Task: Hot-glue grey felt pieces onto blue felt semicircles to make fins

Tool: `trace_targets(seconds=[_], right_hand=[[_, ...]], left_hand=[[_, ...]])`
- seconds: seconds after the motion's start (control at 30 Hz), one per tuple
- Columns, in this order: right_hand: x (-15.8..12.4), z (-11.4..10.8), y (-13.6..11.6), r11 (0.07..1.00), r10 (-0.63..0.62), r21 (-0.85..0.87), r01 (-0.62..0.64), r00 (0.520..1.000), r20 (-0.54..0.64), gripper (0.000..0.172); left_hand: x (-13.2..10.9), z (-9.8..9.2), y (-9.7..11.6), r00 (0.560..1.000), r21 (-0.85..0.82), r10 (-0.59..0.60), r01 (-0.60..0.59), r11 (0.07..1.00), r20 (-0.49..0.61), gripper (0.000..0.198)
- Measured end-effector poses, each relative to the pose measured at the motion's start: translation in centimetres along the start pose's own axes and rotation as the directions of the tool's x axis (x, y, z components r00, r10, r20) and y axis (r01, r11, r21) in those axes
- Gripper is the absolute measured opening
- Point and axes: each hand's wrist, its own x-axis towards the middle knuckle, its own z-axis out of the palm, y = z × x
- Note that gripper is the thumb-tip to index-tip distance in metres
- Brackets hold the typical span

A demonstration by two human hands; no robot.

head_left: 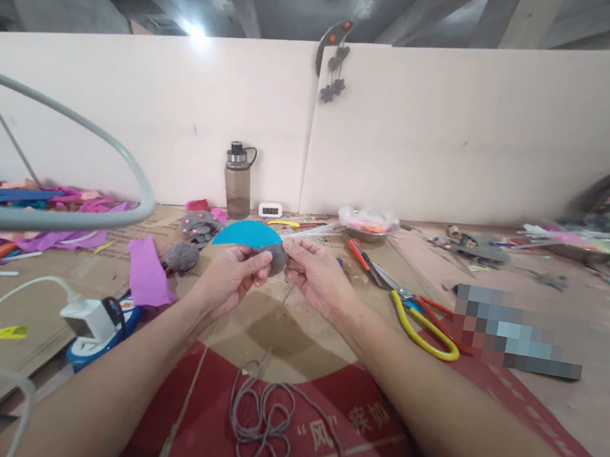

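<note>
Between both hands, over the middle of the table, is a small grey rounded piece, perhaps felt or foam. My left hand is closed, pinching it from the left with thumb and fingers. From the right, my right hand pinches its edge with the fingertips. Just behind the left hand shows a bright blue rounded sheet, its lower part hidden. A ball of grey yarn lies left of my left hand. Below the hands, loops of grey cord rest on a red printed surface.
Yellow-handled scissors and a red-handled cutter lie right. Left are purple scraps, a white plug adapter and a grey curved tube. Behind stand a bottle, a small digital clock and a bowl.
</note>
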Motion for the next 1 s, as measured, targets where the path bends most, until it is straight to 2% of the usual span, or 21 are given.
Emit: trace_targets(seconds=[0.13,0.37,0.73,1.0], right_hand=[[0.0,0.0,-0.1,0.998,-0.032,-0.048,0.031,0.999,-0.031,0.03],[0.1,0.1,0.3,0.988,-0.105,-0.128,0.092,0.989,-0.102,0.024],[-0.1,0.3,0.4,0.947,-0.182,-0.285,0.149,0.979,-0.094,0.021],[-0.1,0.5,1.0,0.926,-0.205,-0.338,0.169,0.976,-0.072,0.02]], left_hand=[[0.0,-0.2,-0.3,0.999,0.057,-0.027,0.029,0.998,-0.038,0.026],[0.0,0.0,-0.4,0.998,-0.037,0.004,-0.006,0.999,-0.069,0.019],[0.1,0.1,-0.3,0.996,-0.124,-0.026,0.015,0.992,-0.087,0.016],[0.2,0.0,-0.5,0.988,-0.178,-0.052,0.025,0.984,-0.148,0.01]])
